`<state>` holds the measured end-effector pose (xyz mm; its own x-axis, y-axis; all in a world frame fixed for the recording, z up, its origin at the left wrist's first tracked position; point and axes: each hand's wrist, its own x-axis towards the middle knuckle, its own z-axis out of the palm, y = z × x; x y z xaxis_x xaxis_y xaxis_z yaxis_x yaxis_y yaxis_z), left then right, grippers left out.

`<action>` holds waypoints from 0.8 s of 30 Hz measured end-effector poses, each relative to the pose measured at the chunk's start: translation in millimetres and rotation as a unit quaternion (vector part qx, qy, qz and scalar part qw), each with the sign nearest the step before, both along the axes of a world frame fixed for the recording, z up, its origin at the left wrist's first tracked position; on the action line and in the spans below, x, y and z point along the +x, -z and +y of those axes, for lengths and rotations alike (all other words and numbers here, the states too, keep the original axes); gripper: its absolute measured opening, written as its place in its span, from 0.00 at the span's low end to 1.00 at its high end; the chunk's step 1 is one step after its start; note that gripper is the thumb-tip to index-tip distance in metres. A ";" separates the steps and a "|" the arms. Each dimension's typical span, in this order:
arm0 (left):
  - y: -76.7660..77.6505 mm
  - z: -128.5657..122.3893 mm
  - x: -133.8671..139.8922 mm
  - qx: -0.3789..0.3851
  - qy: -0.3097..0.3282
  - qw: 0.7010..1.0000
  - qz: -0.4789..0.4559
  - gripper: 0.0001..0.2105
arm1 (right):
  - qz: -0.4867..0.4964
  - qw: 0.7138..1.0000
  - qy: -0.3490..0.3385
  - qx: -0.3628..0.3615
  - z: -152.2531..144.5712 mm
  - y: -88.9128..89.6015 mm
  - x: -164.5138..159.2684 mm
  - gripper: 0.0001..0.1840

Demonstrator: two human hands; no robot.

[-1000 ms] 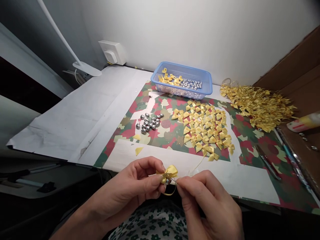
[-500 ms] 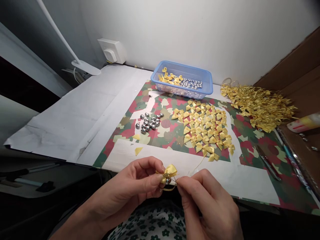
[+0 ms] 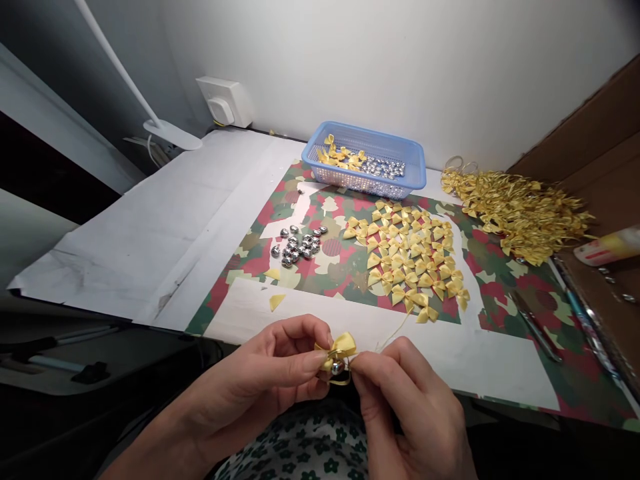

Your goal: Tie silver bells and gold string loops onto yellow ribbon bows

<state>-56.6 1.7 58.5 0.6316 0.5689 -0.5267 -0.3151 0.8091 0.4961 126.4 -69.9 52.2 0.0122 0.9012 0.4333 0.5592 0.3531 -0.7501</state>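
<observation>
At the table's front edge, my left hand pinches a yellow ribbon bow between thumb and fingers. A small silver jingle bell sits against the bow's underside, with a thin gold cord looping below it. Close by on the right, my right hand has its thumb and forefinger pressed together on the cord beside the bell. A loose pale end of cord rises above the right fingers toward the laid-out bows. The exact grip point is hidden by the fingertips.
Several silver bells lie on the patterned sheet, left of many yellow bows. Behind stands a blue basket holding bows and bells. At right are a pile of corded bows and tweezers.
The bow and bell have tilted and shifted slightly right and down, so the bell shows more fully. My right hand has drawn slightly left, still closed on the cord.
</observation>
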 end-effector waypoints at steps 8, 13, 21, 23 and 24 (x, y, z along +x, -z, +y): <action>-1.7 -1.7 0.1 0.004 -0.001 1.000 0.008 0.05 | -0.010 1.000 -0.007 -0.008 -0.3 -0.5 1.7 0.15; -0.2 -0.4 -0.4 0.017 -0.005 1.000 0.017 0.05 | -0.015 1.000 -0.008 -0.005 0.1 0.0 4.3 0.15; -7.0 0.0 1.1 0.008 -0.002 1.000 0.030 0.07 | -0.024 1.000 -0.008 -0.001 0.5 1.5 4.7 0.15; -5.4 -0.9 0.8 0.004 -0.002 1.000 0.024 0.07 | -0.024 1.000 -0.009 0.001 0.8 1.7 4.5 0.15; -4.4 -1.2 0.7 0.002 -0.002 1.000 0.021 0.07 | -0.023 1.000 -0.010 0.003 0.9 1.8 4.6 0.15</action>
